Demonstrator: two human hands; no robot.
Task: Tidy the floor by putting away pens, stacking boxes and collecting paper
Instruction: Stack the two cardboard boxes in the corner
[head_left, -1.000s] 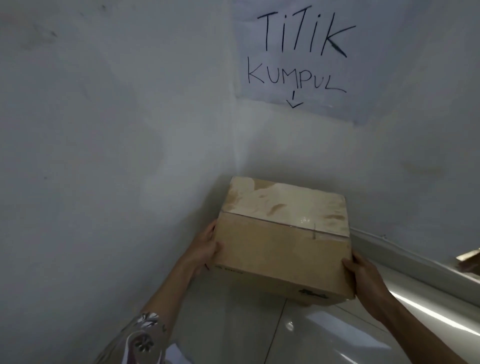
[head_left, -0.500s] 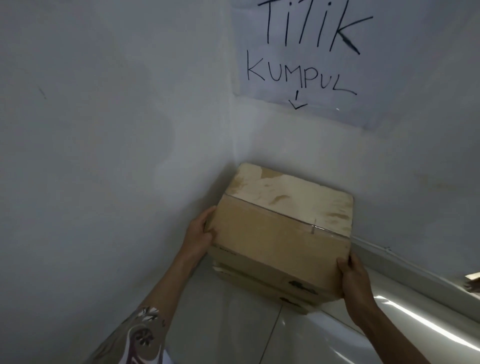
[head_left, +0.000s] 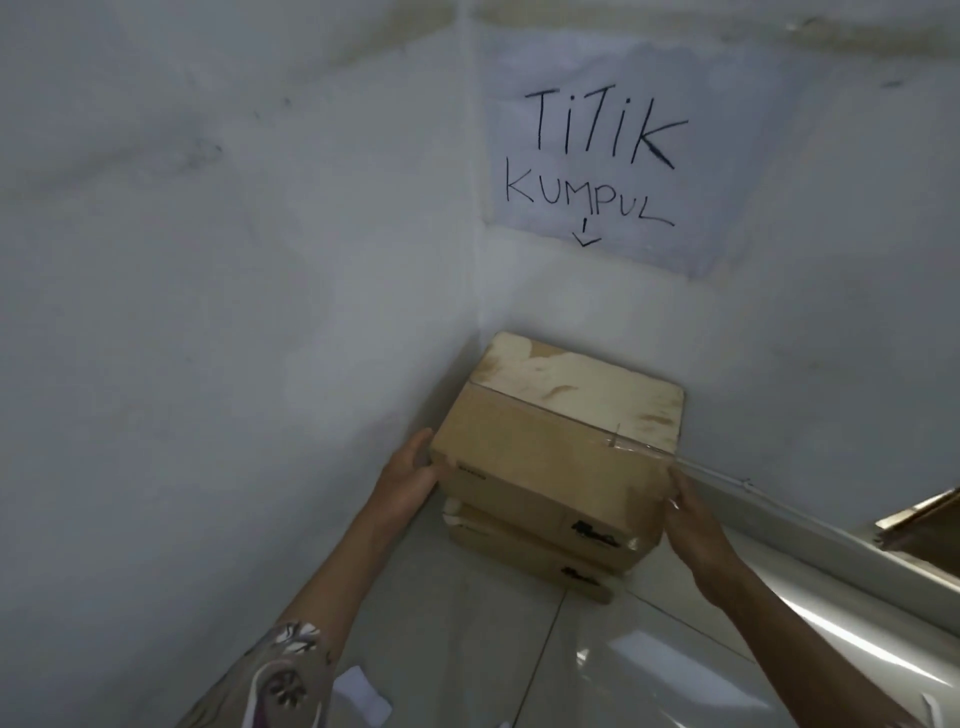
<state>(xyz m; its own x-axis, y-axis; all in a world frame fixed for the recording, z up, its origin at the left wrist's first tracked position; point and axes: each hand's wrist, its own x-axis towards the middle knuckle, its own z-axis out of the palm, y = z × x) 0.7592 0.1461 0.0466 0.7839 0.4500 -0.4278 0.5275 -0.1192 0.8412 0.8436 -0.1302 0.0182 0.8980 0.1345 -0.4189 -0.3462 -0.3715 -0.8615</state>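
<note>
Box (head_left: 550, 457), gripped by left hand (head_left: 410, 478) and right hand (head_left: 691, 514), now lowered onto second box (head_left: 519, 551) in floor corner.

Tan cardboard boxes (head_left: 550, 457), floral-patterned sleeve (head_left: 291, 670), white walls (head_left: 208, 312)

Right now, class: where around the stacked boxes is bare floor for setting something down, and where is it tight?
Bare tile lies in front of the stack, between the forearms. It is crowded behind and left of the top box, which sits tucked into the wall corner.
</note>
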